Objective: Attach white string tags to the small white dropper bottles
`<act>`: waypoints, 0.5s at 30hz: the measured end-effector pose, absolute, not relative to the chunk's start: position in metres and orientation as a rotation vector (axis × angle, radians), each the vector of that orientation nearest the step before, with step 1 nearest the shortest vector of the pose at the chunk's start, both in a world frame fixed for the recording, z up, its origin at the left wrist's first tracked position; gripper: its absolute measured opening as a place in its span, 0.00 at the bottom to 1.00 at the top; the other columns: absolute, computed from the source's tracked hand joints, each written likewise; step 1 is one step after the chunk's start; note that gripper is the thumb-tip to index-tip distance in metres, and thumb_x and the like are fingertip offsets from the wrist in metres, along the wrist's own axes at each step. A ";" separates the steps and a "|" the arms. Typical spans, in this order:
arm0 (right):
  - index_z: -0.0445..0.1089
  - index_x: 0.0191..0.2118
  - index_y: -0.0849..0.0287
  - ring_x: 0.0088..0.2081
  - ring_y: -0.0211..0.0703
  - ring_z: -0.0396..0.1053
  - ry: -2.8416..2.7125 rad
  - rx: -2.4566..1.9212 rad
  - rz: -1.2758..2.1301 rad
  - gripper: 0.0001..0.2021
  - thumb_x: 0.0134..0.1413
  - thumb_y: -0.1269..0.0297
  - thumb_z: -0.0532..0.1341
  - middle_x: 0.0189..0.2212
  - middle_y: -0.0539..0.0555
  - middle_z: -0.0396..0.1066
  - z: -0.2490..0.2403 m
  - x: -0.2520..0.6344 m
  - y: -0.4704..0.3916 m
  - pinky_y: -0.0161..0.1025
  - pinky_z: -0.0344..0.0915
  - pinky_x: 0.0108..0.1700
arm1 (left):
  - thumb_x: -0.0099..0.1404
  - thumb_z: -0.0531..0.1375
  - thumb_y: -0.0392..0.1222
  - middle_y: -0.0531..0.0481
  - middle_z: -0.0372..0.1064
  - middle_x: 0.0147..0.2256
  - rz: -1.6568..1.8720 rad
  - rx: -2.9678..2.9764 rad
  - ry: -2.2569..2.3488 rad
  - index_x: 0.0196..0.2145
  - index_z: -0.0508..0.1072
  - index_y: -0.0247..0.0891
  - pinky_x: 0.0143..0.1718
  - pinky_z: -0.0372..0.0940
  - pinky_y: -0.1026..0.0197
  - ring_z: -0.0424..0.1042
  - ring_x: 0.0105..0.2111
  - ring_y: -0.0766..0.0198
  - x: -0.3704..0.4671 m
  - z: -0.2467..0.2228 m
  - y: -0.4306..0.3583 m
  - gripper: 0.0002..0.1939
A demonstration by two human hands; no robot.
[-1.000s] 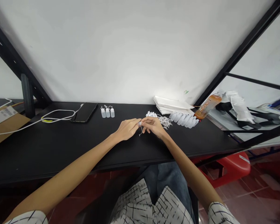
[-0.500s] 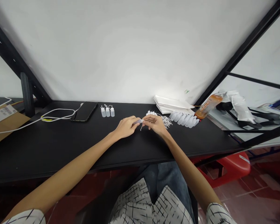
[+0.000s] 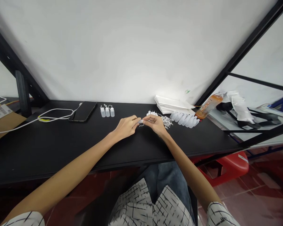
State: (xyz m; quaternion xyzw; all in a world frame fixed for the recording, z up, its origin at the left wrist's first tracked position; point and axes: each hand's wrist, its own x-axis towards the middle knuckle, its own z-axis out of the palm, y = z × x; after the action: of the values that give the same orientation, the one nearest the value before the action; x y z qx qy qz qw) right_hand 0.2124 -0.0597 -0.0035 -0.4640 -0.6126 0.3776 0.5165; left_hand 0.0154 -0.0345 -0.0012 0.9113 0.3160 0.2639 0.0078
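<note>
Above the black table, my left hand [image 3: 126, 126] is closed round a small translucent squeeze bottle [image 3: 140, 121], most of it hidden by the fingers. My right hand [image 3: 156, 125] pinches the white cap at the bottle's neck end; the fingertips cover the cap. A thin white strap loops down between the hands. Just behind my right hand lie a pile of white strapped caps [image 3: 167, 122] and a cluster of small white pointed pieces [image 3: 152, 113]. To the right, several translucent bottles [image 3: 184, 119] lie in a row. Three capped bottles [image 3: 107, 112] stand upright at the back left.
Left of the standing bottles are a black phone [image 3: 83, 111], a white cable [image 3: 58, 117] and a cardboard box [image 3: 8, 122]. White sheets [image 3: 172, 104] lie against the wall. An orange drink bottle [image 3: 208, 106] leans by the rack at right. A red stool [image 3: 231, 166] stands below.
My right fingers have shifted on the cap, and the strap that hung straight down now curves in a loop under the bottle. The view has shifted slightly.
</note>
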 end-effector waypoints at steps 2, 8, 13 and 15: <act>0.75 0.31 0.59 0.34 0.42 0.74 -1.447 -1.109 0.926 0.16 0.39 0.53 0.72 0.30 0.53 0.76 -0.003 0.213 -0.060 0.42 0.70 0.42 | 0.69 0.50 0.37 0.45 0.72 0.41 0.849 2.870 0.967 0.50 0.71 0.38 0.32 0.63 0.63 0.72 0.36 0.61 0.016 -0.003 -0.034 0.15; 0.75 0.29 0.60 0.32 0.43 0.73 -1.427 -1.119 0.941 0.16 0.36 0.54 0.73 0.29 0.53 0.76 0.000 0.213 -0.062 0.43 0.70 0.42 | 0.70 0.49 0.35 0.44 0.71 0.39 0.900 2.970 0.892 0.47 0.72 0.36 0.34 0.65 0.63 0.72 0.37 0.61 0.017 -0.005 -0.033 0.14; 0.75 0.29 0.60 0.34 0.42 0.73 -1.378 -1.096 0.973 0.14 0.37 0.57 0.74 0.29 0.53 0.76 0.000 0.213 -0.063 0.42 0.69 0.43 | 0.69 0.48 0.31 0.43 0.72 0.40 1.016 3.052 0.852 0.48 0.72 0.36 0.35 0.67 0.63 0.71 0.39 0.61 0.018 -0.005 -0.033 0.16; 0.75 0.29 0.60 0.34 0.42 0.73 -1.352 -1.074 1.006 0.14 0.36 0.58 0.74 0.29 0.52 0.76 0.000 0.212 -0.063 0.42 0.70 0.44 | 0.69 0.48 0.29 0.43 0.72 0.40 1.087 3.068 0.822 0.48 0.72 0.36 0.34 0.67 0.62 0.71 0.38 0.61 0.018 -0.006 -0.032 0.17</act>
State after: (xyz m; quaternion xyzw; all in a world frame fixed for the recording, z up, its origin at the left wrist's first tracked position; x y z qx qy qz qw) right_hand 0.2123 -0.0630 -0.0001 -0.4519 -0.5689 0.4234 0.5411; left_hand 0.0181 -0.0322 -0.0064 0.9085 0.2435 0.3220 -0.1076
